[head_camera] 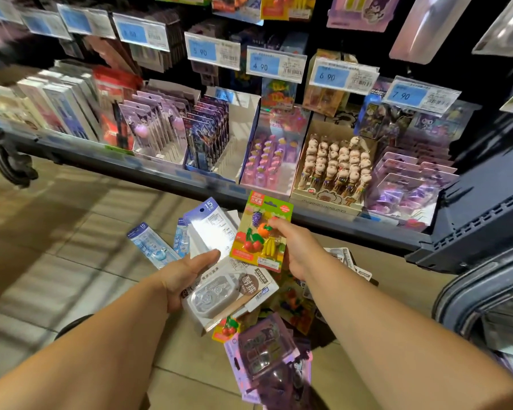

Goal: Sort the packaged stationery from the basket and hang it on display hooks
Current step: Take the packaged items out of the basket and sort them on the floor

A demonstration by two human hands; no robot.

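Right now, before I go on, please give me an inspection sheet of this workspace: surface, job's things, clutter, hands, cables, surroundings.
Surface: tiled floor; no table seen.
Job's things: fruit eraser card upright; fanned packs with a white blister pack nearest.
Clutter: purple packs below; their support unclear.
Hands: left hand holds the fanned packs; right hand pinches the fruit eraser card.
Cables: nothing seen.
Surroundings: shelf of display boxes, price tags above; grey container at right.
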